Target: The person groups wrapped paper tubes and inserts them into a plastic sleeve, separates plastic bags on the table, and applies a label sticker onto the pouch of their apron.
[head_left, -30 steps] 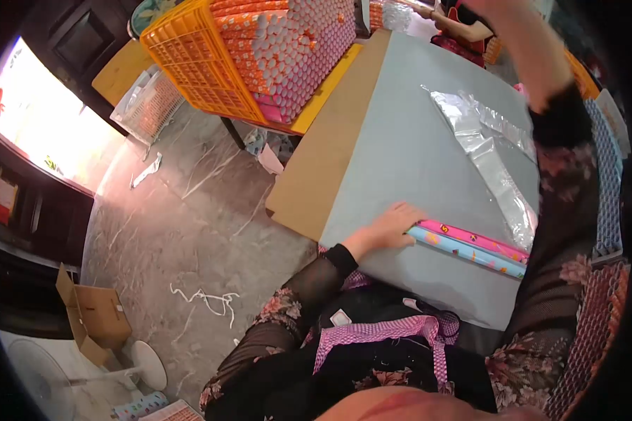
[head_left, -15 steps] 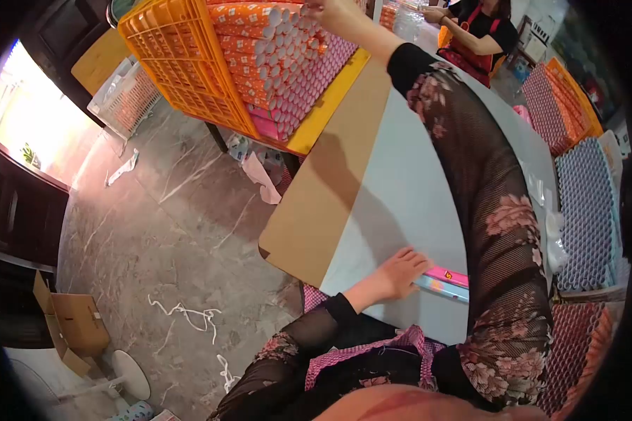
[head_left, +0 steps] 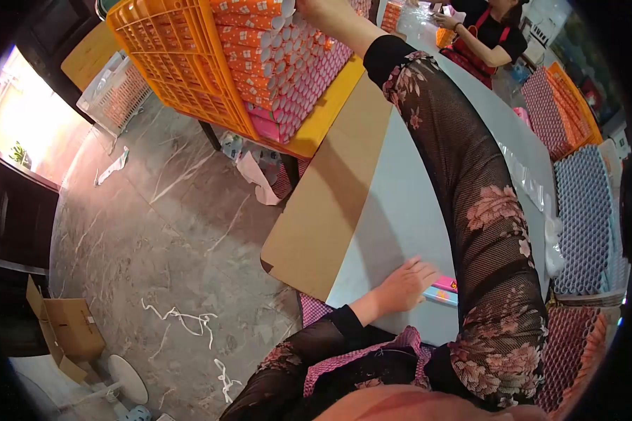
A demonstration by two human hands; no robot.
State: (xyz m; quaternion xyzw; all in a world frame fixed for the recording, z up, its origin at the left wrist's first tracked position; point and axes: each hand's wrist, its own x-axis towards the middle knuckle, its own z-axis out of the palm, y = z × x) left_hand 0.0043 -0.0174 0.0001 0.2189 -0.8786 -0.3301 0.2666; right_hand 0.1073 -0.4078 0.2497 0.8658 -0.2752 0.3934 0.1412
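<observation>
My left hand (head_left: 406, 286), palm down, at ends of pink tube (head_left: 446, 283) and blue tube (head_left: 442, 297); cannot tell if grip closes on them. Both lie side by side by grey worktop's (head_left: 411, 189) near edge, partly behind my right sleeve (head_left: 470, 147). My right hand (head_left: 337, 17) at orange tubes (head_left: 249, 45) in orange crate (head_left: 168, 59) on yellow worktop (head_left: 328, 102); fingers cropped, grip unclear.

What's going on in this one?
The person's left hand is at the left ends of a pink roll and a light-blue roll on the grey-topped table. The right hand is stretched out to orange patterned tubes stacked in an orange plastic crate; partly out of frame, its grip is unclear.
</observation>
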